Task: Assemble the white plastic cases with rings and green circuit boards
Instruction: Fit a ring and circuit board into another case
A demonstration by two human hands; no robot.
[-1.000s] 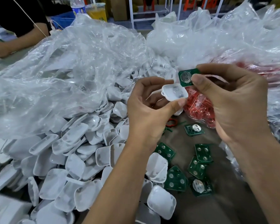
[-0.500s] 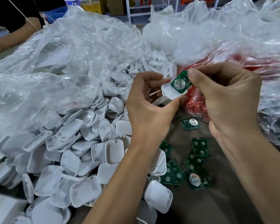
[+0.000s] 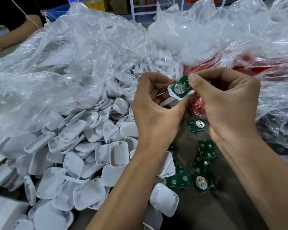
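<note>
Left hand (image 3: 154, 113) grips a white case (image 3: 178, 95) while the right hand (image 3: 223, 103) pinches a green board (image 3: 179, 87) into it. Brown table (image 3: 223, 205) is buried in white cases (image 3: 83, 155), loose boards (image 3: 204, 158) and plastic bags (image 3: 73, 63).

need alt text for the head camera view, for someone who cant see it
Two bare hands fit a green circuit board into a white plastic case: the left hand holds the case, the right hand pinches the board. Below lie loose circuit boards on a brown table, with a pile of white cases spilling from clear plastic bags at left.
</note>
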